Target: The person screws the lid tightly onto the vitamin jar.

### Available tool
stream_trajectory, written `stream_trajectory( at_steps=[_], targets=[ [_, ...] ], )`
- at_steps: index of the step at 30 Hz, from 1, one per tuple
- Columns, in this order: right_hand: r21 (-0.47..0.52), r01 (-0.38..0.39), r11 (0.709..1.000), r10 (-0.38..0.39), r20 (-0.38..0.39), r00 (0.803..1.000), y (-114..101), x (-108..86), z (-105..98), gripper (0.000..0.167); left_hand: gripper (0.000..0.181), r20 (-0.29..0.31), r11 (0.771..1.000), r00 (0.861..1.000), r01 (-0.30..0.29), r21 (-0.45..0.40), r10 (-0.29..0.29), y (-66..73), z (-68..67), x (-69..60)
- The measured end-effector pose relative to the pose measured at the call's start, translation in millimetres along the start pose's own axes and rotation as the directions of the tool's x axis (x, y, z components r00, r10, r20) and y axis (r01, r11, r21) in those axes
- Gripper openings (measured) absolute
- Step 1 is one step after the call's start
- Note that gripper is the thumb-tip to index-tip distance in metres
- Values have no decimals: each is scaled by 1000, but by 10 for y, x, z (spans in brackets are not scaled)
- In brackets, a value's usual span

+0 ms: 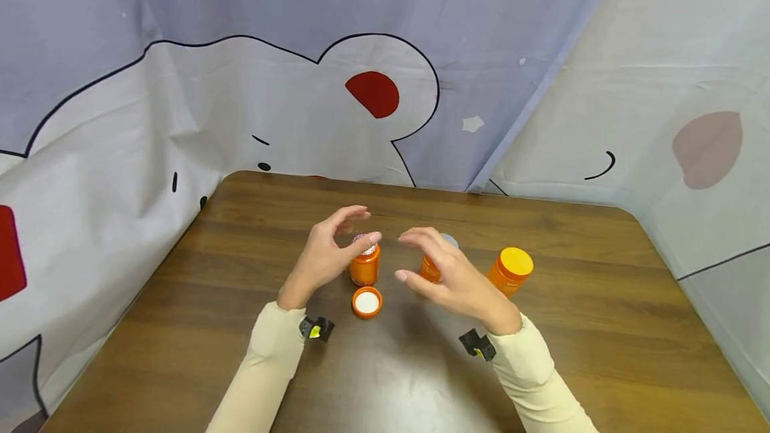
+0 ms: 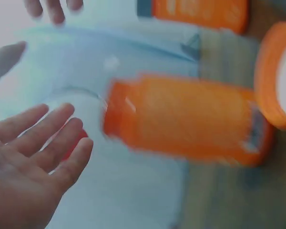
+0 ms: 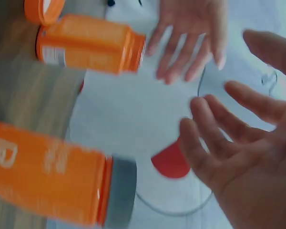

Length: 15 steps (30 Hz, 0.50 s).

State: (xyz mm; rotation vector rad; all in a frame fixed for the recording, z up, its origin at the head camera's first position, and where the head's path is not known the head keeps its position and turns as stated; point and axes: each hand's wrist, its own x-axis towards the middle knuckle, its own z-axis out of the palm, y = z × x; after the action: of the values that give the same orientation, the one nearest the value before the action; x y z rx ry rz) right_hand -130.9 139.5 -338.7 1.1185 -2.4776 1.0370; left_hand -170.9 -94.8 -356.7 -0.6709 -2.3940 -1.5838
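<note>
My left hand [image 1: 327, 250] hovers beside and partly over an uncapped orange bottle [image 1: 365, 269], its fingers spread and touching nothing. The bottle stands upright; its mouth is partly behind the thumb. In front of it lies an orange cap [image 1: 367, 303], white inside facing up. My right hand [image 1: 454, 279] is raised with loosely bent fingers and holds nothing. Behind it stands an orange bottle with a grey lid [image 3: 120, 191], mostly hidden in the head view. The right wrist view shows the open bottle [image 3: 90, 44] and the left hand [image 3: 190, 38] across from the right one.
To the right of the right hand stands an orange bottle with a yellow lid [image 1: 514, 266]. The brown wooden table [image 1: 577, 353] ends at a printed curtain [image 1: 271, 105] along its back and sides.
</note>
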Motion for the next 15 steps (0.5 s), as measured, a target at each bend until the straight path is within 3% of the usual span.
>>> stream_trajectory(
  at_steps=[4, 8, 12, 15],
  targets=[
    [-73, -12, 997, 23, 140, 990, -75, 59, 197, 41, 48, 23, 978, 992, 128, -166, -126, -219, -156, -69],
    [-187, -17, 982, 68, 272, 960, -107, 88, 424, 44, 52, 146, 937, 967, 241, -253, -209, -289, -197, -105],
    [-314, 6, 950, 118, 375, 920, -120, 110, 628, 49, 62, 244, 938, 941, 286, -195, -236, -323, -139, -94],
    [-369, 3, 930, 167, 427, 889, -133, 127, 745, 51, 69, 273, 944, 930, 295, -151, -247, -332, -79, -98]
  ],
)
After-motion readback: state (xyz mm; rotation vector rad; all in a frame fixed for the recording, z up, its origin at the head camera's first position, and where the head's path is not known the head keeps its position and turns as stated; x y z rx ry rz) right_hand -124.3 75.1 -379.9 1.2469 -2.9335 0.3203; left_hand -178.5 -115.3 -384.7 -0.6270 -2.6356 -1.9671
